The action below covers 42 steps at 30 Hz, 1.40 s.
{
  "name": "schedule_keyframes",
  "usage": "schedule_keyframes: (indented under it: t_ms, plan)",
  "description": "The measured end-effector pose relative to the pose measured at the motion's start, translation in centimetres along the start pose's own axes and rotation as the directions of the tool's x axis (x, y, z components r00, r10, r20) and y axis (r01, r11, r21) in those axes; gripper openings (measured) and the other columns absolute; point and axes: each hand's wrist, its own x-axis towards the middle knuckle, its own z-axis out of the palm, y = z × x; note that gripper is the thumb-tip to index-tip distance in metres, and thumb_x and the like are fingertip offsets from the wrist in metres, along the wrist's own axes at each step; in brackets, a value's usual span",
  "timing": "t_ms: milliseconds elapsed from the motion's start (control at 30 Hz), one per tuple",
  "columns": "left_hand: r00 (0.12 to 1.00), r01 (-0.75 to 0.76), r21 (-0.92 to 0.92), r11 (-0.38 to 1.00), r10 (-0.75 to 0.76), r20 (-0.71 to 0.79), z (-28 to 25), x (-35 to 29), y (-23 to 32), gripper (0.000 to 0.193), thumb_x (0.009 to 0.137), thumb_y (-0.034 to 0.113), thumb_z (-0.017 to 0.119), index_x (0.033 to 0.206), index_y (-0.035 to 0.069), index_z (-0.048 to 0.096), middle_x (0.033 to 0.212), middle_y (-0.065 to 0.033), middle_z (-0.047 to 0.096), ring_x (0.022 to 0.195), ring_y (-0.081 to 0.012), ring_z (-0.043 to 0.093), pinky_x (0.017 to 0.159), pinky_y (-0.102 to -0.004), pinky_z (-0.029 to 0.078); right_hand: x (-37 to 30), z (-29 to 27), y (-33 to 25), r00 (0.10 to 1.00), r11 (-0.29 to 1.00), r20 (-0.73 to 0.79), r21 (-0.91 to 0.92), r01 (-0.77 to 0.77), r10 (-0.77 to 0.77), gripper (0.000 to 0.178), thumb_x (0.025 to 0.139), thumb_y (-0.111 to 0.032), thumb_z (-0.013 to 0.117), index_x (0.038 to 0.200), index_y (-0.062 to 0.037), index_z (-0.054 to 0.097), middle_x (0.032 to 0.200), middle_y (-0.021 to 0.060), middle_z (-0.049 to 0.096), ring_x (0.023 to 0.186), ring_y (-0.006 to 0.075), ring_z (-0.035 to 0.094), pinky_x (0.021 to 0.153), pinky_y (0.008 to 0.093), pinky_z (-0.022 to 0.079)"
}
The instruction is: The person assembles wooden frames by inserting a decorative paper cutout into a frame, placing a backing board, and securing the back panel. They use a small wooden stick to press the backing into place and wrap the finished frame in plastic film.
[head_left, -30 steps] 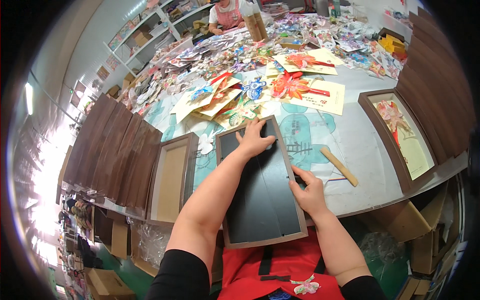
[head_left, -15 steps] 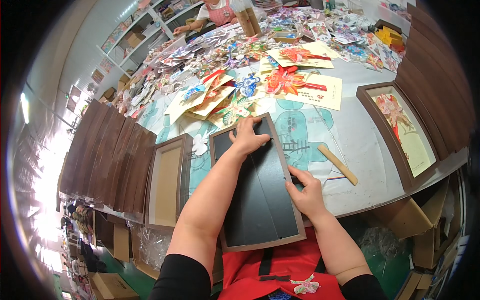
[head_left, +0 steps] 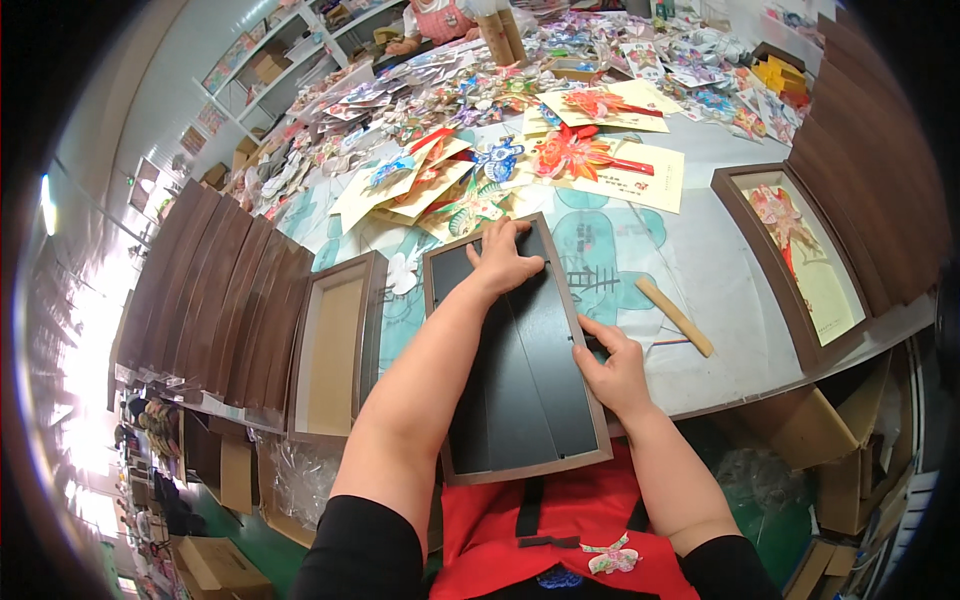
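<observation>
A brown picture frame (head_left: 585, 425) lies face down in front of me, its black backing board (head_left: 505, 400) turned up, with small dark tabs along the inner edge. Across the far end of the backing rests my left hand (head_left: 503, 262), fingers and thumb spread, the thumb tip by a tab near the right edge. My right hand (head_left: 613, 370) grips the frame's right side, thumb on top near the rim and fingers along the outer edge; its underside is hidden. Right of the frame, a flat wooden stick (head_left: 675, 318) lies on the table.
Stacked brown frames (head_left: 200, 300) stand at left beside an open frame (head_left: 335, 340). Another stack (head_left: 875, 180) rises at right, next to a frame with a kite picture (head_left: 790, 225). Cream cards with colourful kites (head_left: 570, 155) lie ahead. A co-worker (head_left: 440, 22) is across the table.
My hands keep nearly the same places on the frame, the left thumb still by the tab. The view has shifted slightly. Across the table, the co-worker's outstretched arm has drawn in.
</observation>
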Motion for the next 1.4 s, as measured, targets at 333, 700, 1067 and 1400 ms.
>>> schedule_keyframes:
  t_ms: [333,700,1067,1400]
  plan:
    - [0.972,-0.162,0.089,0.983,0.143,0.189,0.6,-8.0,2.0,0.103,0.058,0.040,0.073,0.144,0.003,0.028,0.153,-0.0229,0.017,0.144,-0.0339,0.008,0.110,-0.0603,0.001,0.1,-0.5,-0.2,0.996,0.998,0.050,-0.009,-0.070,0.070,0.041,0.079,-0.010,0.066,0.118,0.0035,0.061,0.104,0.0199,0.066,0.095,0.0223,0.064,0.084,0.0301,0.049]
    - [0.977,-0.143,0.125,0.982,0.119,0.177,0.5,-8.2,2.4,0.102,0.055,0.041,0.074,0.141,0.004,0.033,0.152,-0.0221,0.020,0.144,-0.0334,0.011,0.110,-0.0595,0.002,0.0,0.1,0.3,0.998,0.998,0.012,0.030,-0.059,0.058,0.039,0.077,-0.011,0.067,0.114,0.0009,0.064,0.098,0.0195,0.067,0.090,0.0264,0.065,0.080,0.0317,0.050]
    - [0.915,-0.201,-0.375,0.905,0.036,-0.403,-2.8,-20.8,-2.9,0.061,0.080,0.016,0.067,0.132,0.000,0.040,0.130,-0.0200,0.044,0.123,-0.0302,0.043,0.103,-0.0378,0.035,-0.3,0.3,0.1,0.994,0.994,0.039,0.045,-0.100,0.098,0.040,0.078,-0.009,0.067,0.117,-0.0022,0.064,0.096,0.0177,0.067,0.085,0.0203,0.065,0.077,0.0296,0.050]
    - [0.923,0.298,-0.951,0.084,-0.279,0.265,0.8,-32.0,-6.2,0.044,0.094,0.020,0.056,0.128,-0.001,0.039,0.109,-0.0081,0.057,0.095,-0.0142,0.057,0.080,-0.0277,0.048,-1.3,-1.1,-2.3,0.955,0.875,0.109,-0.382,0.297,-0.277,0.048,0.074,-0.013,0.072,0.118,0.0013,0.060,0.114,0.0217,0.061,0.100,0.0301,0.062,0.087,0.0361,0.049]
